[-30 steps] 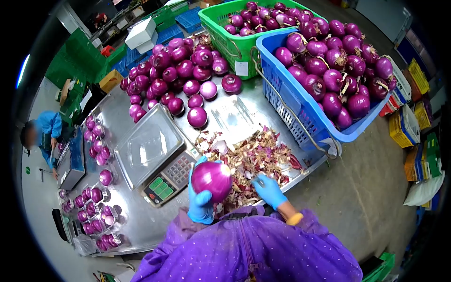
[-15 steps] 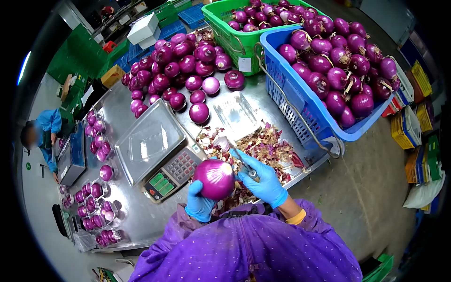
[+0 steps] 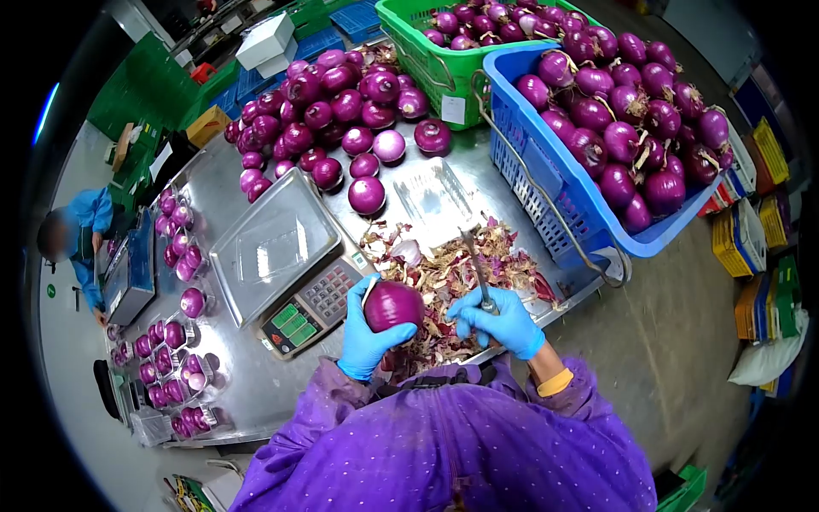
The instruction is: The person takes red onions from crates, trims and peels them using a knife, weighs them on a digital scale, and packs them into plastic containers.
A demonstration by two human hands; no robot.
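Observation:
In my gloved left hand is a large red onion, with the fingers closed around its left side and underside. A pale patch shows at the onion's upper left edge. My gloved right hand grips a knife by the handle, its narrow blade pointing up and away from me. The knife and the onion are apart. Beneath and beyond both hands lies a heap of dry onion skins on the metal table.
Left of my hands stands a weighing scale. Behind the skins sits a clear plastic tray; loose onions are piled farther back. A blue basket and a green basket hold onions. Packed onions and a person are at left.
My right hand with the knife has moved right and down, away from the onion. The onion has been turned in my left hand, so its pale end now faces the upper left.

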